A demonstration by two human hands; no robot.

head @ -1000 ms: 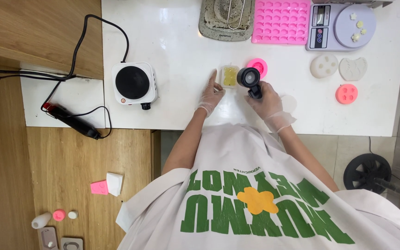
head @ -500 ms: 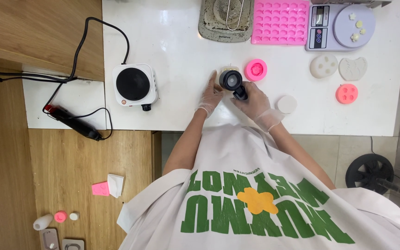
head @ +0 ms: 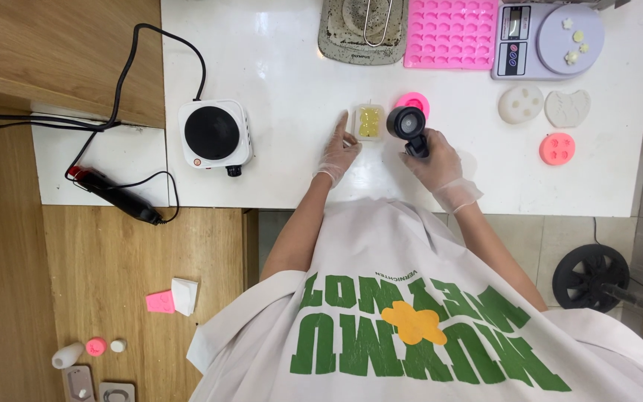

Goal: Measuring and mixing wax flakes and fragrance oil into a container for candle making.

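White tabletop (head: 284, 67) fills the upper part of our view, with wood floor (head: 113, 283) to the left below it and a person in a white printed shirt (head: 411, 327) leaning over the near edge. We see both hands gloved. Our left hand (head: 338, 151) lies on the table with fingers spread, the forefinger stretched up along the left side of a small clear mould (head: 370, 121) holding yellow pieces; it looks to touch the mould's edge, clamped on nothing. Our right hand (head: 434, 158) is closed around the handle of a small black pot (head: 407, 123), whose round mouth sits just right of the mould and partly over a pink round mould (head: 415, 101). Whether the pot rests on the table or is held above it, we cannot tell.

To the left stands a white hotplate (head: 213, 134), its black cord (head: 150, 45) running off toward the wall. Along the far edge sit a grey tray (head: 330, 37), a pink grid mould (head: 452, 33) and a scale (head: 548, 37) with small pieces on its pan. Right of the hands lie two white moulds (head: 521, 103) and a pink one (head: 557, 149). A black heat tool (head: 117, 195) rests on a lower white shelf (head: 98, 156). A black wheel (head: 591, 277) stands on the tiles at right.
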